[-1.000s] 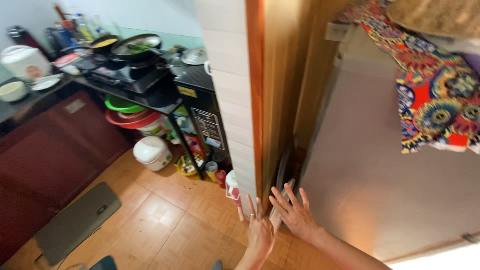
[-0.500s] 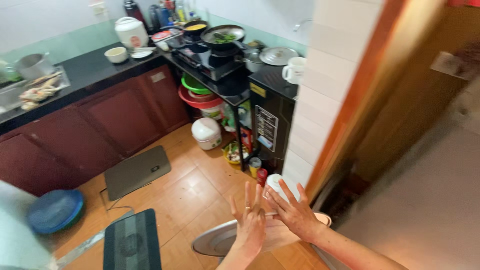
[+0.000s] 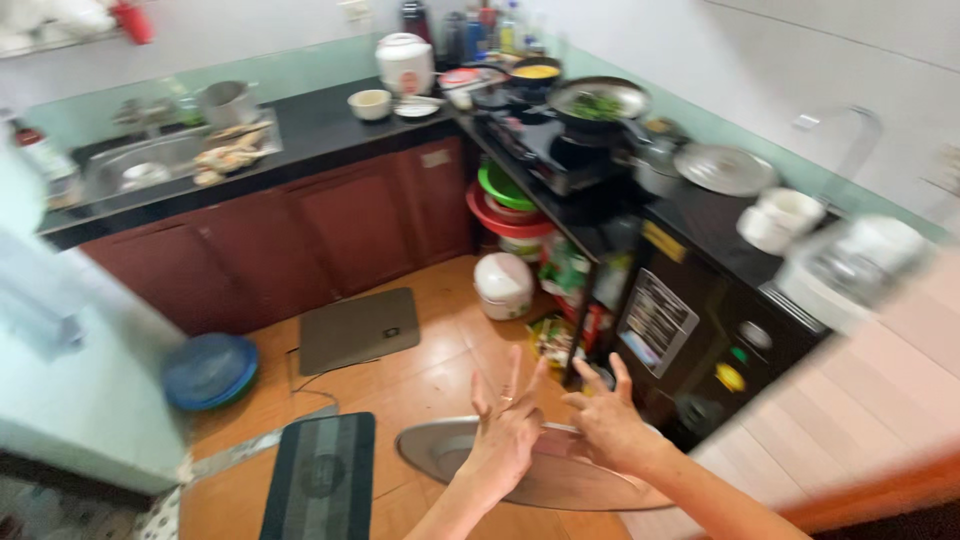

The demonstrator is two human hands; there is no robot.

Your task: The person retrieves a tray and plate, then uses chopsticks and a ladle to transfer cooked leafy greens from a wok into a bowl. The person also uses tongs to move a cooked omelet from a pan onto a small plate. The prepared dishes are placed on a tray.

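Two bare hands, left hand (image 3: 507,432) and right hand (image 3: 606,424), hover side by side with each grip spread wide and empty above the grey oval lid (image 3: 540,475) on the floor; grasp opposite rims evenly.

Bright daylight, heavy edge motion blur

A white rectangular label (image 3: 657,322) and a round yellow sticker (image 3: 730,377) sit on the black appliance front (image 3: 700,340).
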